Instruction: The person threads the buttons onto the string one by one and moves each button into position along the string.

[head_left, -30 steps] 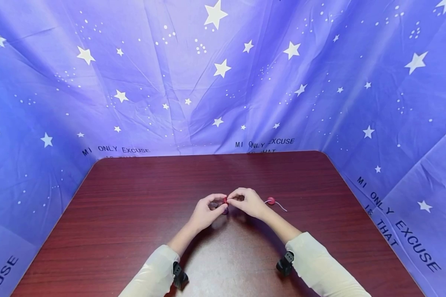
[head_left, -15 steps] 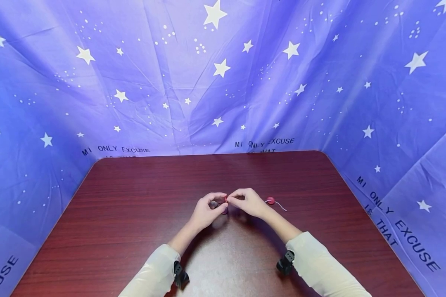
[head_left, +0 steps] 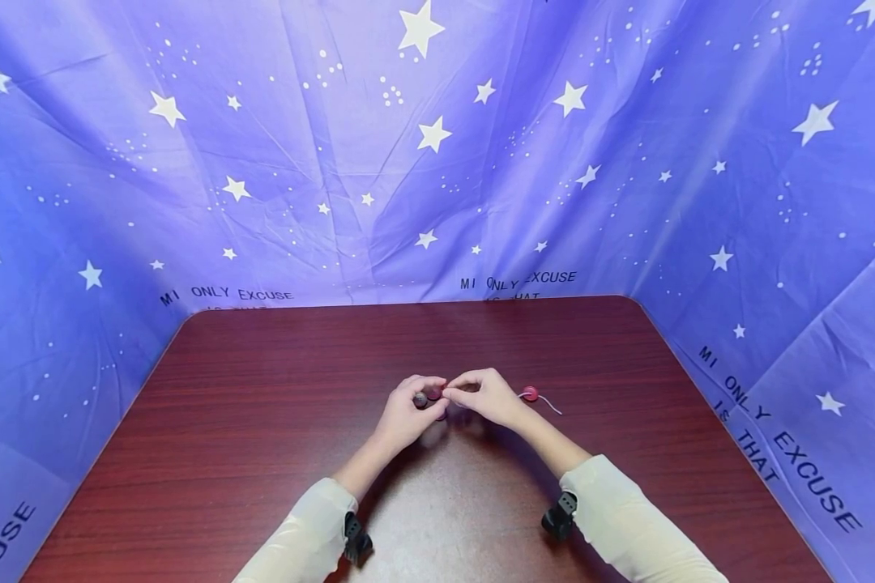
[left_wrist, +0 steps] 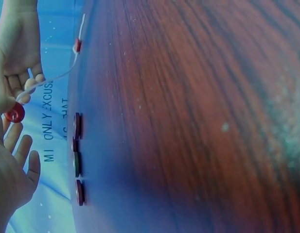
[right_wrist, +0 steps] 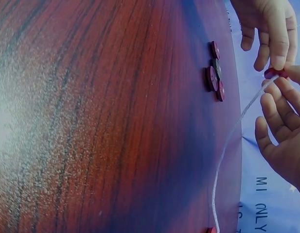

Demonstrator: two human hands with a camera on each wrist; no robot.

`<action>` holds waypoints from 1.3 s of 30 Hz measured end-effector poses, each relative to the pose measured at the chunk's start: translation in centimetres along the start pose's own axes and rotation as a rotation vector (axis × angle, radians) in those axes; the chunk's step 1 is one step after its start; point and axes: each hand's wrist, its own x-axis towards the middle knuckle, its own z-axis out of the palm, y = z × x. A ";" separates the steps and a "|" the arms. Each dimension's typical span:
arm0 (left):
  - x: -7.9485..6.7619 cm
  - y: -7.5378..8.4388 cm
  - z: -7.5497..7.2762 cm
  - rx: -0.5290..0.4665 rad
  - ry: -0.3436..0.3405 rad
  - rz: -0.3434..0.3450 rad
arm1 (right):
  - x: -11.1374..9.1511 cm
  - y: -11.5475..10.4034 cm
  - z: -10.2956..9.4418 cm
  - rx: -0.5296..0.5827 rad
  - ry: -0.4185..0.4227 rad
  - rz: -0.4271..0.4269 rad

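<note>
Above the table, my two hands meet at the fingertips over a small red button [left_wrist: 14, 112]. My left hand [head_left: 404, 417] pinches this button between thumb and forefinger. From the other side, my right hand [head_left: 484, 397] pinches at the button, where a white string [right_wrist: 237, 119] comes out of its middle. Fingertips hide part of the button in the right wrist view. The string sags down to a second red button [head_left: 531, 393], threaded on it and lying on the table right of my right hand, with a short tail beyond.
Several loose buttons lie close together on the table beneath my hands, among them a dark green one [right_wrist: 218, 68] and a dark red one [right_wrist: 212, 78]. The glossy red-brown table [head_left: 262, 364] is enclosed by a blue star-printed curtain [head_left: 379, 162].
My left fingers have shifted slightly, and more of the loose buttons below shows between them. The pinched red button is now less visible from the head. My right hand has hardly moved.
</note>
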 end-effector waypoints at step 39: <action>0.3 -2.1 0.8 0.035 0.109 -0.103 | 0.2 -0.2 0.3 0.047 0.022 0.053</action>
